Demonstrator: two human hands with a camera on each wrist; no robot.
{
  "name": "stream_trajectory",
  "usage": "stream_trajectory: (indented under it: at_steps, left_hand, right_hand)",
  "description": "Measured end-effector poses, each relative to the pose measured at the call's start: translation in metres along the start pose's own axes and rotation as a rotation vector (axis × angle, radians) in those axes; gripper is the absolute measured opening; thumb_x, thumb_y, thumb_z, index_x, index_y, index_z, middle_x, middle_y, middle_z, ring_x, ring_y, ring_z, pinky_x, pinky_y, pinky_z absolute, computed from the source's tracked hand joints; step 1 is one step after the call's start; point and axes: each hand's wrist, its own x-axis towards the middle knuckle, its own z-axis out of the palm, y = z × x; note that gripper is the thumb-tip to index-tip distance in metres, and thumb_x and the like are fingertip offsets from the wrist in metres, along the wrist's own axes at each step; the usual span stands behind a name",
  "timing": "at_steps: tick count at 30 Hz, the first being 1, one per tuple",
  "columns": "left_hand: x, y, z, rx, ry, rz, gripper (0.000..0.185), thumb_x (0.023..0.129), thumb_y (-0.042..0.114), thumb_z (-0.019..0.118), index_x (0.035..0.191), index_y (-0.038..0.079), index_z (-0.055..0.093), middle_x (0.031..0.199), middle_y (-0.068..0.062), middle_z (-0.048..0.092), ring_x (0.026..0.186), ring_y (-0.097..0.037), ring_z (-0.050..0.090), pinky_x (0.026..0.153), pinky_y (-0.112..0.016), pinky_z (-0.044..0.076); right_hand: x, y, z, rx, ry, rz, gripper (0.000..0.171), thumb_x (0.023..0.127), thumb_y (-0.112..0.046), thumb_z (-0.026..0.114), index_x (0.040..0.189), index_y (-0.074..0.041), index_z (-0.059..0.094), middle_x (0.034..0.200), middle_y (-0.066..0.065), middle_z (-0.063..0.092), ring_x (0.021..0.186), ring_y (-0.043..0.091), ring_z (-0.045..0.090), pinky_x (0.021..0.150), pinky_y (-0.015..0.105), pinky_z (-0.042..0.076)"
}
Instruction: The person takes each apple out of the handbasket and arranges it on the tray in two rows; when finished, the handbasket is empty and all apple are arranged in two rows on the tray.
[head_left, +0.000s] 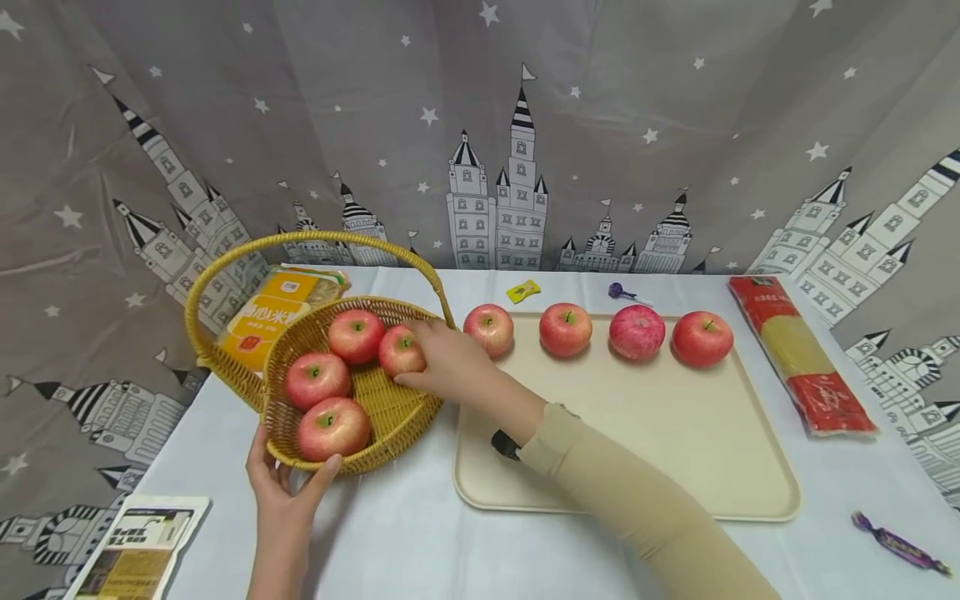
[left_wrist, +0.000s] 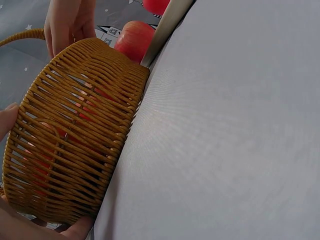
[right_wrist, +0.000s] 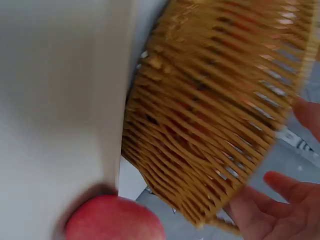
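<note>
You have open room over the near half of the tray (head_left: 622, 450), below its row of four apples (head_left: 636, 332). Between tray and basket (head_left: 390, 417) the gap is narrow. The basket's handle (head_left: 300, 242) arches overhead, so reach in from the front; four apples (head_left: 317, 377) crowd inside. The noodle packet (head_left: 802, 358) borders the tray's right

The right-wrist view is smeared by blur; the basket (right_wrist: 220, 100) weave and an apple (right_wrist: 115, 220), cut off at six o'clock, stay soft. In the head view, the booklet (head_left: 138, 546) at seven o'clock runs off the edge, its print too small to read.
</note>
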Motion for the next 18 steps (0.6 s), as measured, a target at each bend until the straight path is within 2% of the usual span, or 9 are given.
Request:
stream_trajectory:
  at_steps: [3, 7, 9, 13, 15, 18]
  left_hand:
    - [0.001, -0.001, 0.001, -0.005, -0.001, -0.003, 0.102, 0.085, 0.008, 0.074, 0.152, 0.037, 0.002, 0.159, 0.002, 0.002, 0.145, -0.017, 0.004, 0.116, -0.035, 0.022]
    - [0.001, -0.002, 0.001, -0.026, -0.009, 0.013, 0.102, 0.085, 0.005, 0.073, 0.152, 0.036, 0.003, 0.158, 0.001, 0.004, 0.145, -0.017, 0.006, 0.112, -0.027, 0.027]
    - [0.001, -0.003, 0.001, -0.033, -0.013, 0.022, 0.101, 0.085, 0.004, 0.072, 0.152, 0.036, 0.003, 0.158, 0.0, 0.004, 0.144, -0.017, 0.007, 0.111, -0.022, 0.028]
    - [0.001, -0.003, 0.002, -0.028, -0.013, 0.017, 0.101, 0.085, 0.004, 0.073, 0.152, 0.037, 0.003, 0.158, 0.001, 0.003, 0.145, -0.015, 0.005, 0.114, -0.027, 0.023]
    - [0.002, -0.003, 0.002, -0.021, -0.011, 0.01, 0.101, 0.086, 0.006, 0.073, 0.152, 0.037, 0.002, 0.159, 0.001, 0.001, 0.145, -0.015, 0.003, 0.115, -0.027, 0.02]
    - [0.001, -0.003, 0.001, -0.028, -0.009, 0.002, 0.101, 0.086, 0.005, 0.072, 0.152, 0.037, 0.002, 0.158, 0.0, 0.002, 0.145, -0.014, 0.004, 0.114, -0.026, 0.021]
  right_hand:
    - [0.014, -0.004, 0.013, -0.15, -0.026, 0.081, 0.075, 0.086, -0.049, 0.068, 0.143, -0.009, 0.042, 0.128, 0.011, 0.054, 0.1, 0.027, 0.062, 0.079, 0.039, 0.055]
    - [0.029, -0.005, 0.028, -0.223, -0.013, 0.146, 0.07, 0.085, -0.05, 0.068, 0.137, -0.008, 0.047, 0.116, 0.009, 0.055, 0.086, 0.024, 0.063, 0.068, 0.035, 0.055]
    - [0.032, -0.003, 0.032, -0.227, 0.008, 0.154, 0.067, 0.082, -0.049, 0.069, 0.133, -0.009, 0.051, 0.111, 0.008, 0.054, 0.085, 0.023, 0.062, 0.065, 0.034, 0.054]
    - [0.033, -0.001, 0.032, -0.197, 0.041, 0.138, 0.065, 0.078, -0.046, 0.072, 0.128, -0.011, 0.053, 0.11, 0.007, 0.051, 0.09, 0.023, 0.06, 0.063, 0.034, 0.053]
    - [0.031, 0.0, 0.031, -0.173, 0.071, 0.106, 0.065, 0.077, -0.046, 0.073, 0.128, -0.012, 0.053, 0.113, 0.006, 0.051, 0.094, 0.023, 0.059, 0.066, 0.034, 0.053]
    - [0.024, 0.0, 0.027, -0.135, 0.125, 0.035, 0.069, 0.077, -0.047, 0.073, 0.134, -0.015, 0.051, 0.122, 0.005, 0.05, 0.103, 0.023, 0.057, 0.076, 0.036, 0.054]
